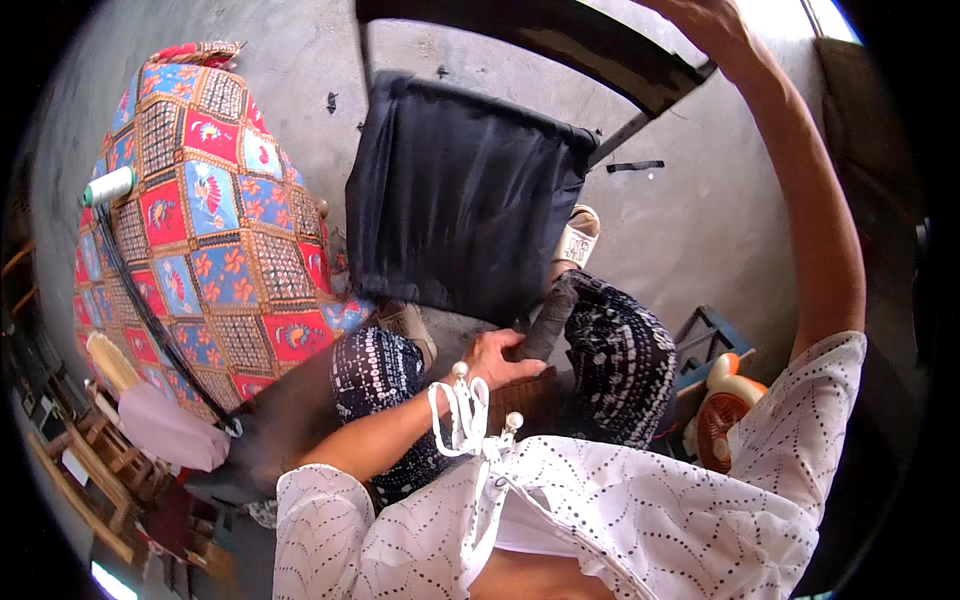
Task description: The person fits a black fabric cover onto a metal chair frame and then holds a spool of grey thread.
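Observation:
A chair with a dark curved rail (545, 40) and a panel of wrinkled black fabric (460, 195) stands tilted in front of me, between my feet. My left hand (500, 362) is low between my knees, closed around the lower end of a thick dark grey bar (550, 315), its thumb pointing right. The far side of that grip is hidden. My right arm reaches up and forward, so my right hand (700, 22) is at the top edge, beside the right end of the curved rail. Its fingers are cut off by the picture's edge.
Left of me, a patterned patchwork cloth (210, 220) covers a bulky shape, with a thread cone (108, 187) and dark strands (150, 310) on it. A black strip (635, 166) lies on the grey floor. An orange-and-white fan (718, 415) stands at my right knee; wooden frames (90, 480) lie lower left.

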`<state>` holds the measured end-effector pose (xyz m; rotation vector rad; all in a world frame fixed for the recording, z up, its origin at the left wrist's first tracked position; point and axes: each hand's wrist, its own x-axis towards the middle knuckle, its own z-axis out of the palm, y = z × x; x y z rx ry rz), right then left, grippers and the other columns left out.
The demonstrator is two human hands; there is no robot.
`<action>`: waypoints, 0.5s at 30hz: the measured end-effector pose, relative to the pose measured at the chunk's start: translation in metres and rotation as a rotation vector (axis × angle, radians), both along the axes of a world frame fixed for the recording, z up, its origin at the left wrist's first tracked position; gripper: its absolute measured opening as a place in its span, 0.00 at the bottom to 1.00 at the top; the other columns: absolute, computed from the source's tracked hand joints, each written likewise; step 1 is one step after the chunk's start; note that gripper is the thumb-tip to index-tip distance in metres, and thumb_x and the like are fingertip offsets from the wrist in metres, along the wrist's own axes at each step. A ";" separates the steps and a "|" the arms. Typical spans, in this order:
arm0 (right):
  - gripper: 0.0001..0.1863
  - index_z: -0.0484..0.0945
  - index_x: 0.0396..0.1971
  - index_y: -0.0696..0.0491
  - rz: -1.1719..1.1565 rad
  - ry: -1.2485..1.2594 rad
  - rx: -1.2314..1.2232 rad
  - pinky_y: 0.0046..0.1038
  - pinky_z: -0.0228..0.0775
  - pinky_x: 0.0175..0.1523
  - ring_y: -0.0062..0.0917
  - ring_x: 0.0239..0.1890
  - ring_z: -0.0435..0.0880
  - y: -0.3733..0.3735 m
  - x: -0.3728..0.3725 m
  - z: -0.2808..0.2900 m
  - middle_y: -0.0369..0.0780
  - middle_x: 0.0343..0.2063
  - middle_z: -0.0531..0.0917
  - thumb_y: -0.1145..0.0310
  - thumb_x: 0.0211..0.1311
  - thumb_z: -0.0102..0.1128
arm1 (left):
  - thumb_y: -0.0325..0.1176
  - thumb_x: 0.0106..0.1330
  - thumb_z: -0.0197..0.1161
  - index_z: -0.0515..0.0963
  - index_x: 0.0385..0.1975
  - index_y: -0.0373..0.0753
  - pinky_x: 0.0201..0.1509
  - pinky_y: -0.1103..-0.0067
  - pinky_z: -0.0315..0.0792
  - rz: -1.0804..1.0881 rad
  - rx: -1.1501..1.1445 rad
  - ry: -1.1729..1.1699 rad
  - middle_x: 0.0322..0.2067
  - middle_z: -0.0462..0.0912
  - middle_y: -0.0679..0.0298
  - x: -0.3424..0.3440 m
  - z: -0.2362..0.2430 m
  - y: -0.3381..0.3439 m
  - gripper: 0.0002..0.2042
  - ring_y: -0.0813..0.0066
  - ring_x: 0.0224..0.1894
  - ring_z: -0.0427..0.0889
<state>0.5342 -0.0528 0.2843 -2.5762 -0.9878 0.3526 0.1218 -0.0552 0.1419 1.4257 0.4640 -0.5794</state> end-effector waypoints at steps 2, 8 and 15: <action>0.24 0.75 0.20 0.56 -0.122 0.106 -0.004 0.29 0.57 0.25 0.24 0.21 0.67 -0.020 0.024 0.005 0.38 0.14 0.70 0.45 0.46 0.57 | 0.41 0.46 0.67 0.77 0.30 0.31 0.32 0.81 0.67 0.015 -0.077 0.094 0.24 0.77 0.62 0.003 0.019 0.002 0.18 0.82 0.28 0.72; 0.20 0.69 0.15 0.49 -0.594 0.222 0.280 0.18 0.48 0.18 0.11 0.14 0.58 -0.130 0.080 -0.002 0.27 0.10 0.62 0.49 0.46 0.62 | 0.41 0.48 0.65 0.75 0.25 0.32 0.28 0.83 0.66 0.073 0.146 0.053 0.21 0.76 0.65 -0.009 0.056 -0.006 0.16 0.85 0.23 0.69; 0.18 0.60 0.15 0.46 -1.088 0.356 0.727 0.19 0.44 0.10 0.13 0.06 0.54 -0.244 0.117 -0.020 0.27 0.06 0.58 0.56 0.52 0.59 | 0.41 0.49 0.65 0.77 0.29 0.32 0.30 0.83 0.68 0.255 0.012 0.178 0.22 0.78 0.65 0.044 0.175 -0.008 0.17 0.84 0.25 0.72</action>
